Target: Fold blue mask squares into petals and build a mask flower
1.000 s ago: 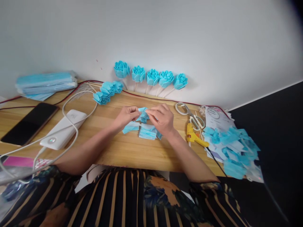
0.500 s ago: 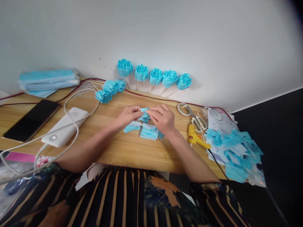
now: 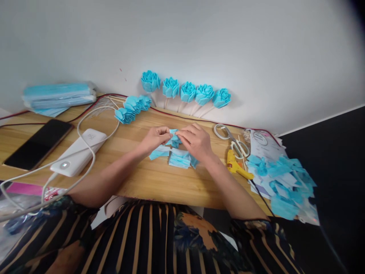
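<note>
Between my two hands is a small piece of light-blue mask fabric [image 3: 174, 141], pinched at its edges. My left hand [image 3: 156, 137] grips its left side with thumb and forefinger. My right hand [image 3: 196, 140] is closed on the right side, fingertips pressed together. Just below lies a stack of cut blue fabric pieces [image 3: 179, 158]. To the stack's left is a loose fabric piece [image 3: 159, 152], and another fabric scrap [image 3: 194, 162] shows partly under my right wrist.
Blue fabric flowers [image 3: 188, 92] on sticks lean on the wall; more flowers [image 3: 125, 116] lie at left. Scissors [image 3: 240, 148], a yellow glue gun [image 3: 235, 166] and blue scraps [image 3: 288, 190] are at right. A power bank [image 3: 72, 161], phone [image 3: 38, 144] and mask pack [image 3: 59, 95] sit left.
My fingers have shifted only slightly on the fabric piece, with my right hand a touch higher. Everything else on the table stays in place.
</note>
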`<state>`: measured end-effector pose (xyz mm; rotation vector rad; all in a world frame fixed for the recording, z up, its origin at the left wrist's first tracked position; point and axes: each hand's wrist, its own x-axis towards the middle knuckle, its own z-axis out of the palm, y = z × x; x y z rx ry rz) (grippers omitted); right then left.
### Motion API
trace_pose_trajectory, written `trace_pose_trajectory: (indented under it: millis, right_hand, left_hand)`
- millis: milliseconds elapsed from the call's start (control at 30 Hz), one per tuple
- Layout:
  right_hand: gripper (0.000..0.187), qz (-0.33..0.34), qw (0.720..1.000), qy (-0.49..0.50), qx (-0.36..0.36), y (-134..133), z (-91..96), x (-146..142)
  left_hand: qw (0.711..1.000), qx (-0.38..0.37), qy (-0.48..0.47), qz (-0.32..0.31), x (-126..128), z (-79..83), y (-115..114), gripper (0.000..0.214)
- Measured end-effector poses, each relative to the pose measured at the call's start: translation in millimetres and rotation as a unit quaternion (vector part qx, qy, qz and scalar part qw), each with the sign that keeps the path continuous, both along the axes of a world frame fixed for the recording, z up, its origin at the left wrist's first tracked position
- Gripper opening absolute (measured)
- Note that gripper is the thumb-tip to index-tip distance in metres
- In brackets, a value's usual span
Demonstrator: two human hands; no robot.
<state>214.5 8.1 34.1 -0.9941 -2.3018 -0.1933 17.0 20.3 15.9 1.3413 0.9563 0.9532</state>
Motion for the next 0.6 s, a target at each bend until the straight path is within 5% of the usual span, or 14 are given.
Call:
trace_pose_trajectory:
  millis: [600]
  right_hand:
    - [0.027, 0.022, 0.994, -0.1, -0.039, 7.2, 14.7, -2.5]
  left_hand:
    - [0.998, -0.021, -0.048, 0.033, -1.0, -8.0, 4.7, 0.02]
